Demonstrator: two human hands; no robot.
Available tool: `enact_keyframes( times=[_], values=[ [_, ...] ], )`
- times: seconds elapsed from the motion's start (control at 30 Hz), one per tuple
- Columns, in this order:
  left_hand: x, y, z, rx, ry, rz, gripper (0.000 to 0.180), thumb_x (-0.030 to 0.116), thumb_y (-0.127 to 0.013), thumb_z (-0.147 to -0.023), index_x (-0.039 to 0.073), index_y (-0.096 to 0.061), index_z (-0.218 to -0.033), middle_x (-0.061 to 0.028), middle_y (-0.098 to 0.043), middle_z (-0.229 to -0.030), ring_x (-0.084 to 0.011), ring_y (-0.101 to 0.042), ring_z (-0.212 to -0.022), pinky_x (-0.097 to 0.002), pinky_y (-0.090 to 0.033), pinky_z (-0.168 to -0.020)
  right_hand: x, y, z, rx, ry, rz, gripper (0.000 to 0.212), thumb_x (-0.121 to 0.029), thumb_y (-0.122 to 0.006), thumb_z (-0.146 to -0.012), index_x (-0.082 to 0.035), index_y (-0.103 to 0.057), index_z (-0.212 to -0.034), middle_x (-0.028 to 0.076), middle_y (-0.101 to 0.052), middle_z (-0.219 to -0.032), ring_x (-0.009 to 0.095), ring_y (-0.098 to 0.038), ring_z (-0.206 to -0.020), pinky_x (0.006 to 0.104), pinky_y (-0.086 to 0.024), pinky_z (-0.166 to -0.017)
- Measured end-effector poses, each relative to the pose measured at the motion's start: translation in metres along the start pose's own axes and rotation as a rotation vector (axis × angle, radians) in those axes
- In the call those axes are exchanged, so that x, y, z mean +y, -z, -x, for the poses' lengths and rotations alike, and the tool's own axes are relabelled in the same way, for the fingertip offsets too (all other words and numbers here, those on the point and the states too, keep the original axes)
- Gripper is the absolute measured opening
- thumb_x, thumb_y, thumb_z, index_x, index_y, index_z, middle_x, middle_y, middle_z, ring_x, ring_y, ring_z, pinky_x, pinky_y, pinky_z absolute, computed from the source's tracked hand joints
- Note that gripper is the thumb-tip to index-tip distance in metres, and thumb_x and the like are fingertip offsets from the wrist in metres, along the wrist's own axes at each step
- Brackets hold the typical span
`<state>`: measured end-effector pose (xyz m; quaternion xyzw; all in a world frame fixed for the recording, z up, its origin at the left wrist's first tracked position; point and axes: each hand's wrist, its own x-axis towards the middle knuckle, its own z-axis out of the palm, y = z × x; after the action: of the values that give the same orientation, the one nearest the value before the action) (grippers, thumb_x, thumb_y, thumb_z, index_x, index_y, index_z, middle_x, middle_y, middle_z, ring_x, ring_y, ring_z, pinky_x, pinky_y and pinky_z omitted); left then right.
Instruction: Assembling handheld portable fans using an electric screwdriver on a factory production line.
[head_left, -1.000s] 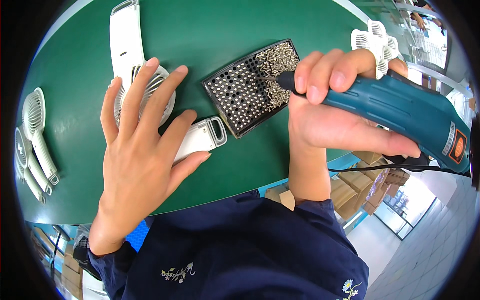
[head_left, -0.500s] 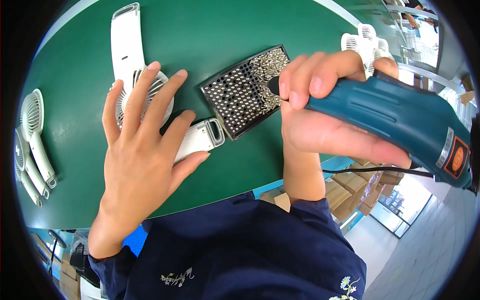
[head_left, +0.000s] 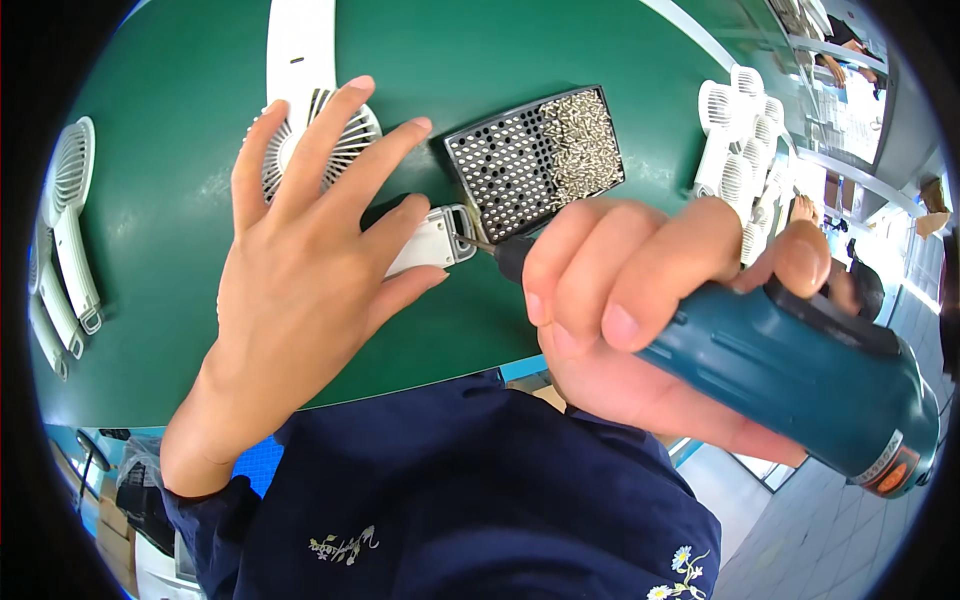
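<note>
A white handheld fan lies under my left hand (head_left: 305, 240); its handle end (head_left: 432, 243) with a looped tip shows between thumb and index finger, and the rest is hidden. The other fingers are spread over the grille of a second white fan (head_left: 300, 55). My right hand (head_left: 630, 285) is wrapped round a teal electric screwdriver (head_left: 780, 350), thumb on its dark lever. The thin bit (head_left: 478, 243) points left and reaches the handle's looped end; whether it sits in a screw cannot be made out.
A black screw tray (head_left: 505, 165) lies just beyond the handle, holes on its left, a heap of loose screws (head_left: 585, 145) on its right. White fans (head_left: 75, 240) line the left table edge; several more (head_left: 745, 150) stand far right, near another person's hand (head_left: 803, 208).
The screwdriver has come down and left from over the screw tray, its bit now at the handle's end. My left hand keeps its place on the fan. The view has shifted.
</note>
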<state>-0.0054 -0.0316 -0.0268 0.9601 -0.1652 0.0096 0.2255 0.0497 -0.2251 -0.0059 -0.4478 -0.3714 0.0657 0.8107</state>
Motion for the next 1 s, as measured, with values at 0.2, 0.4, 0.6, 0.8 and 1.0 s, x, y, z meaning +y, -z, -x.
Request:
enact_keyframes(
  times=[0.2, 0.4, 0.6, 0.8, 1.0],
  values=[
    [-0.003, -0.003, 0.002, 0.017, -0.004, 0.003, 0.033, 0.034, -0.076, -0.071, 0.009, -0.07, -0.093, -0.004, -0.054, -0.138, -0.0321, -0.035, -0.14, -0.0561, -0.022, -0.113, 0.006, 0.0, 0.001, 0.021, -0.119, -0.054, 0.082, -0.076, -0.056, -0.081, -0.02, -0.035, -0.137, 0.012, -0.053, -0.086, 0.025, -0.051, -0.058, 0.0414, -0.044, -0.055],
    [-0.002, -0.002, 0.002, 0.009, -0.002, -0.007, 0.032, 0.033, -0.076, -0.072, 0.01, -0.071, -0.093, -0.0038, -0.054, -0.138, -0.0315, -0.035, -0.14, -0.056, -0.023, -0.113, 0.014, 0.006, -0.002, -0.036, -0.103, -0.02, 0.085, -0.079, -0.054, -0.079, -0.02, -0.036, -0.136, 0.012, -0.053, -0.084, 0.025, -0.052, -0.058, 0.0406, -0.044, -0.054],
    [-0.002, -0.003, 0.001, 0.005, -0.003, -0.006, 0.031, 0.031, -0.077, -0.071, 0.009, -0.071, -0.093, -0.0037, -0.054, -0.138, -0.032, -0.035, -0.14, -0.0562, -0.024, -0.113, 0.019, -0.004, 0.002, 0.04, -0.092, -0.009, 0.085, -0.079, -0.056, -0.078, -0.019, -0.038, -0.135, 0.012, -0.053, -0.081, 0.024, -0.05, -0.056, 0.04, -0.045, -0.053],
    [0.0, -0.001, 0.0, -0.009, -0.004, -0.006, 0.031, 0.028, -0.078, -0.07, 0.009, -0.07, -0.092, -0.0034, -0.054, -0.137, -0.0325, -0.035, -0.14, -0.0567, -0.023, -0.113, 0.0, 0.002, -0.006, 0.028, 0.035, -0.038, 0.083, -0.075, -0.053, -0.083, -0.014, -0.041, -0.139, 0.01, -0.053, -0.083, 0.019, -0.051, -0.058, 0.0368, -0.043, -0.052],
    [0.001, -0.002, 0.0, 0.025, -0.004, 0.013, 0.033, 0.031, -0.078, -0.07, 0.007, -0.071, -0.092, -0.0042, -0.055, -0.136, -0.0326, -0.035, -0.14, -0.058, -0.023, -0.113, 0.001, 0.025, -0.024, 0.227, 0.194, 0.183, 0.096, -0.091, -0.03, -0.077, -0.014, -0.047, -0.132, 0.007, -0.051, -0.073, 0.017, -0.044, -0.045, 0.0322, -0.037, -0.041]
  ],
)
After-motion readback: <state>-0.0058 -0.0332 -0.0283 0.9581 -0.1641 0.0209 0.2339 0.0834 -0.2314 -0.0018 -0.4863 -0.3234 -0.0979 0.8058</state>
